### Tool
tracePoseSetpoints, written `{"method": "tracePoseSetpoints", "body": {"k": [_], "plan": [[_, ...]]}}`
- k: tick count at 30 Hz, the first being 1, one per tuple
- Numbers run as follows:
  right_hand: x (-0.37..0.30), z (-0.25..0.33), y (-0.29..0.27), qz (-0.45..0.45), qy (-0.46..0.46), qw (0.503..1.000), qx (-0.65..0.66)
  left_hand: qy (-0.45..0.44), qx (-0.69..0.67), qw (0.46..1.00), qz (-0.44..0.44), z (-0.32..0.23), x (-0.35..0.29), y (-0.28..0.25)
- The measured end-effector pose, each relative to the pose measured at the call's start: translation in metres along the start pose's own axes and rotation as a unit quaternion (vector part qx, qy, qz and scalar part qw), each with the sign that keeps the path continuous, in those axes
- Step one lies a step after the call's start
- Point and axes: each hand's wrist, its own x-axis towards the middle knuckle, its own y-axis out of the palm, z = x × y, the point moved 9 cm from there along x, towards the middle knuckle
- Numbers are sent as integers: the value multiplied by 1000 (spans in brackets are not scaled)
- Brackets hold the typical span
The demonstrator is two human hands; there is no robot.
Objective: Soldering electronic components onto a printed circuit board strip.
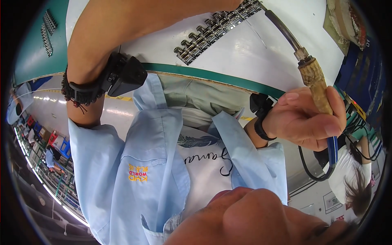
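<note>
Reference: the long slanting row of shiny silver metal parts (216, 30), lying on a smooth white sheet (228, 59) over the green table (30, 63).

Far left of the row: two short rows of small silver metal parts (46, 40), on bare green tabletop.

Left of the row, nearer: left hand (134, 24), reaching across above the sheet toward the row's upper right end. Upper edge of view cuts off its fingers; cannot tell whether they are spread, narrow or gripping. A black boxy device (126, 75) is strapped at that wrist, left of the row's lower end.

Below the row, on the wearer's side of the table: open light-blue cloth jacket (151, 139) over a white printed shirt (200, 163).

Just right of the row: thin silvery wire (258, 34), running obliquely from the row over the sheet. Right of the wire: soldering iron with worn tan-brown handle and dark metal shaft (312, 77), its tip at the row's upper right end; contact cannot be told.

Right of and below the row: right hand (308, 118), fingers closed around the iron's handle.

Far right of the row: another person in a white top (343, 173).
</note>
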Motion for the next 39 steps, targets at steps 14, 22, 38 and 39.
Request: {"method": "tracePoseSetpoints", "body": {"k": [14,22,38,39], "plan": [[-4,-2,-2,-59,55,997,-10,-57,23,998,2,7,2,-2],[-6,-5,-5,-96,78,992,6,-23,72,997,-21,2,-3,-4],[-7,-4,-7,-65,33,997,22,-162,94,961,-205,16,-65,-34],[-7,-3,-6,-62,20,998,26,-157,99,955,-230,18,-70,-34]]}}
